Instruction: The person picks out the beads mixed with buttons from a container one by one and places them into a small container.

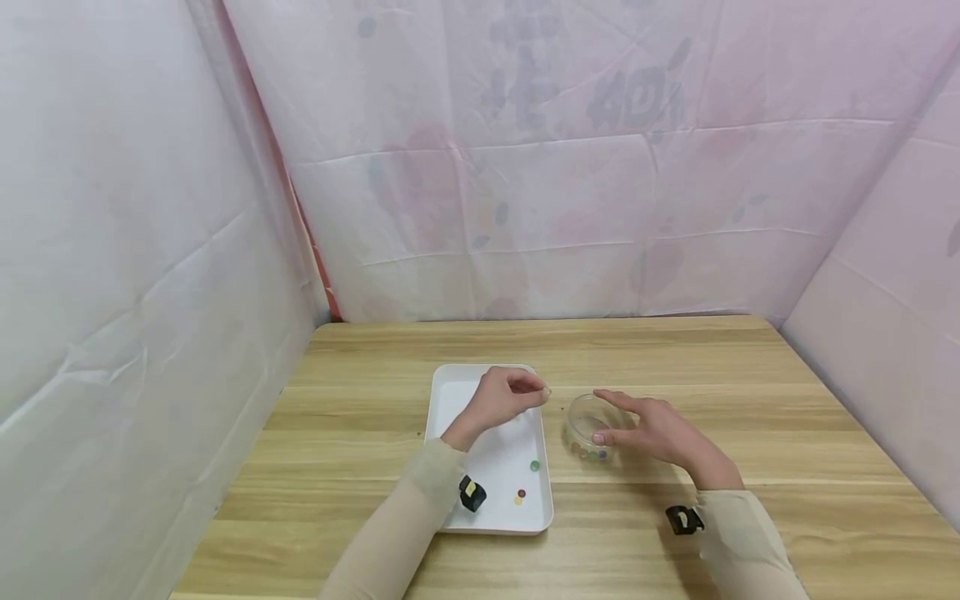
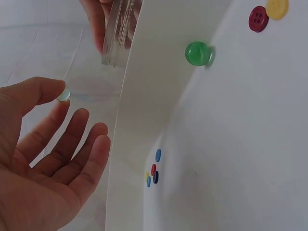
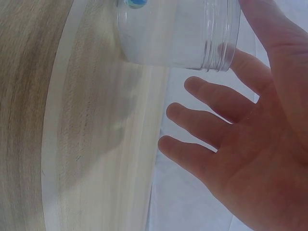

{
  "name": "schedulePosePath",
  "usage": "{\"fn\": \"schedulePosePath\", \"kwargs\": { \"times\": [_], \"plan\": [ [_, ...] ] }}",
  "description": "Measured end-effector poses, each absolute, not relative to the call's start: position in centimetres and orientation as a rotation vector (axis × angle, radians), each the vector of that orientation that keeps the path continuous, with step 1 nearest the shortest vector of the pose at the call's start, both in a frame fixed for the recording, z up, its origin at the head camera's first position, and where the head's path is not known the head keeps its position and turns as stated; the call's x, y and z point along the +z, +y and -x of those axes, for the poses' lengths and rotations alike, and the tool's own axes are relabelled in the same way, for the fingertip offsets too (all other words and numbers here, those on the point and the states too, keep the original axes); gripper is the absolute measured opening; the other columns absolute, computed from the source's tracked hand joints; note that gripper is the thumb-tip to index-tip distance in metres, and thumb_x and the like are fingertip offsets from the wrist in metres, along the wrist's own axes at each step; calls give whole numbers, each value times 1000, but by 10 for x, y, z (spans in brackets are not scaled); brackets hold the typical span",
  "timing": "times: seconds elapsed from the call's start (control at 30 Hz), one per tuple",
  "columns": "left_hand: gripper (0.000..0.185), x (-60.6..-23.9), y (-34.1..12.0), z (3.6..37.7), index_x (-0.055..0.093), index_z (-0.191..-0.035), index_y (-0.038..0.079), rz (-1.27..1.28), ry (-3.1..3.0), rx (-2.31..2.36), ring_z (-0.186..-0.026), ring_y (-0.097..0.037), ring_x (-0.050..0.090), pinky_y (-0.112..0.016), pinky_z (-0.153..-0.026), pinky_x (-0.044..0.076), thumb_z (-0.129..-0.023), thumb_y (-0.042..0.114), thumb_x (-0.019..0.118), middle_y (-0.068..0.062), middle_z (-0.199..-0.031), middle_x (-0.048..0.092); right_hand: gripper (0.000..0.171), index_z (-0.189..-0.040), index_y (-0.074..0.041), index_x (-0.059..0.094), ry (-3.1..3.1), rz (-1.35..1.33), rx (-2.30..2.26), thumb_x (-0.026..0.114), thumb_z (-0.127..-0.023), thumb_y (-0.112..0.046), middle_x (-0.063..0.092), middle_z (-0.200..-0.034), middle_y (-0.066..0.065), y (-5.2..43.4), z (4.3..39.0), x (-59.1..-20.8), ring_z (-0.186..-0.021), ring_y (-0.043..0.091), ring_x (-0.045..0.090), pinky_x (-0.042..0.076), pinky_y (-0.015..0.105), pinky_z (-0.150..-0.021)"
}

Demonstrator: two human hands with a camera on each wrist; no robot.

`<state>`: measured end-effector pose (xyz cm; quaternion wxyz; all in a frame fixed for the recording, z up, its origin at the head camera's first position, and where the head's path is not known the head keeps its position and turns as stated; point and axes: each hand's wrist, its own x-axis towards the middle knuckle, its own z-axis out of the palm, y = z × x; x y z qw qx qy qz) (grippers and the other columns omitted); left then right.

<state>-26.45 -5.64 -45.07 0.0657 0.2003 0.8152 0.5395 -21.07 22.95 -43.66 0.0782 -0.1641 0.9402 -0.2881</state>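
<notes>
My left hand [image 1: 498,400] is above the far right side of the white tray [image 1: 498,454]. Between thumb and index finger it pinches a pale, clear glass marble [image 2: 64,95], while its other fingers are spread loosely. To the right stands a clear jar [image 1: 581,412] without a lid, with several coloured marbles [image 1: 602,455] at its bottom. My right hand [image 1: 660,429] holds the jar at its threaded rim with thumb and index finger. In the right wrist view its remaining fingers stretch out below the jar.
On the tray lie a green marble [image 2: 197,53], a dark red button [image 2: 258,19] and a yellow button [image 2: 277,7] beside it. Several small coloured buttons [image 2: 155,169] sit farther along the tray. Sheets [image 1: 555,233] hang behind and beside the wooden table [image 1: 360,467].
</notes>
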Motion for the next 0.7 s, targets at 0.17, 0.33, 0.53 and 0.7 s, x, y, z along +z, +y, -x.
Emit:
{"fn": "schedulePosePath", "kwargs": {
  "times": [0.17,0.33,0.53,0.7],
  "plan": [
    [15,-450,-53,264,81,-105,11,-625,2462,1620,-88,-4,70,-19,-76,55,-94,21,79,-5,-102,80,86,-157,-17,51,2805,481,-872,77,-88,-62,55,-153,25,230,211,-437,-139,51,54,46,68,-108],
    [15,-446,-52,262,81,-106,12,-633,2459,1608,-93,-6,71,-20,-78,55,-95,22,79,-4,-103,81,87,-158,-17,50,2800,476,-871,77,-89,-62,54,-154,26,229,211,-437,-139,52,53,46,69,-108],
    [15,-445,-47,262,81,-107,12,-654,2452,1621,-94,-8,73,-21,-79,56,-95,22,79,-4,-104,81,86,-157,-15,50,2805,494,-873,77,-89,-61,53,-154,26,230,212,-437,-139,52,53,46,69,-109],
    [16,-446,-42,262,80,-108,12,-669,2444,1615,-93,-6,72,-20,-78,56,-95,22,78,-3,-103,81,86,-157,-15,51,2811,501,-871,77,-89,-61,54,-153,27,230,211,-438,-138,52,54,47,68,-108]
  ]
}}
